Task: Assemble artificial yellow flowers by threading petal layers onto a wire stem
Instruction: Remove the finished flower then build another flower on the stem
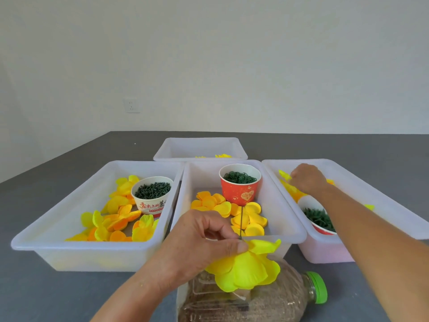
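Observation:
My left hand pinches a half-built yellow flower at the base of its thin dark wire stem, which points up in front of the middle tray. The petals hang down below my fingers. My right hand reaches into the right tray, its fingers down on loose yellow petal layers; whether it holds one is hidden. More yellow and orange petal layers lie in the middle tray and the left tray.
A white cup of green parts stands in the left tray, a red cup in the middle one, another cup in the right. A fourth tray sits behind. A plastic bottle with a green cap lies on the grey table.

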`<state>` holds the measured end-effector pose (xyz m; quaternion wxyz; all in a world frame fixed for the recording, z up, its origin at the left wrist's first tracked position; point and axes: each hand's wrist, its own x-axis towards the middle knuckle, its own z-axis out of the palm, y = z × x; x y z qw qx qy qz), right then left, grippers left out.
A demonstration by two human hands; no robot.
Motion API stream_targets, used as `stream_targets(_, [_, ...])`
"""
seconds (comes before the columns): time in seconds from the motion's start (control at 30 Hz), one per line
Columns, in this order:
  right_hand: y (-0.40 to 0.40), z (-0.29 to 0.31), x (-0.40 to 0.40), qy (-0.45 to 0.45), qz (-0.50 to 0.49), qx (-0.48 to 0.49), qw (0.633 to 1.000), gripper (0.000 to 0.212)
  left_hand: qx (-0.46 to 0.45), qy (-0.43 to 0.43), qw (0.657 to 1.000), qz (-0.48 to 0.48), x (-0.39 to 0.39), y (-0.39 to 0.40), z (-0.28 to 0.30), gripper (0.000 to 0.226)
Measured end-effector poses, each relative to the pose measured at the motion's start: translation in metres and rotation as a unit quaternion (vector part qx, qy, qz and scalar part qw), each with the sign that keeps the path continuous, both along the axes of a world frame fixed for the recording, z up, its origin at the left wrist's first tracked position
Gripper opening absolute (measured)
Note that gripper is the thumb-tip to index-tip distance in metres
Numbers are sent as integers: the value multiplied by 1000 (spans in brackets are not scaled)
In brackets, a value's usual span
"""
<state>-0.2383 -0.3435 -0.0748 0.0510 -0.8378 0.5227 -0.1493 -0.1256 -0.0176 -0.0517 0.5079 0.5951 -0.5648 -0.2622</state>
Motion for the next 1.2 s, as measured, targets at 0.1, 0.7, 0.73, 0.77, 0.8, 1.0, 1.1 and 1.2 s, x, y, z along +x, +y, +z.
stream_targets(0.1, [5, 4, -19, -315, -3, 102, 944, 13, -6, 13, 1000, 4, -1, -1, -1, 14])
stream_targets(0.7, [22, 8, -36, -607, -61, 219, 761, 12, -4, -2, 999, 42, -9, -1, 1, 13])
stream_targets(0.73, [21, 7, -37, -592, -70, 189, 780, 8, -5, -3, 999, 40, -9, -1, 1, 13])
stream_targets(0.77, [21, 6, -38, -577, -75, 161, 797, 4, -6, -4, 999, 38, -9, -1, 1, 14])
stream_targets(0.8, [21, 5, -39, -572, -77, 141, 804, 2, -7, -6, 999, 37, -8, -1, 0, 15])
stream_targets(1.0, [25, 12, -45, -742, -76, 193, 638, 12, -14, -12, 999, 37, -7, -2, -2, 15])
stream_targets(1.1, [39, 26, -47, -787, -15, 270, 555, 18, -15, -15, 999, 34, -5, -3, -3, 14])
stream_targets(1.2, [67, 36, -46, -768, 75, 356, 527, 19, -15, -12, 999, 36, -5, -3, -4, 14])
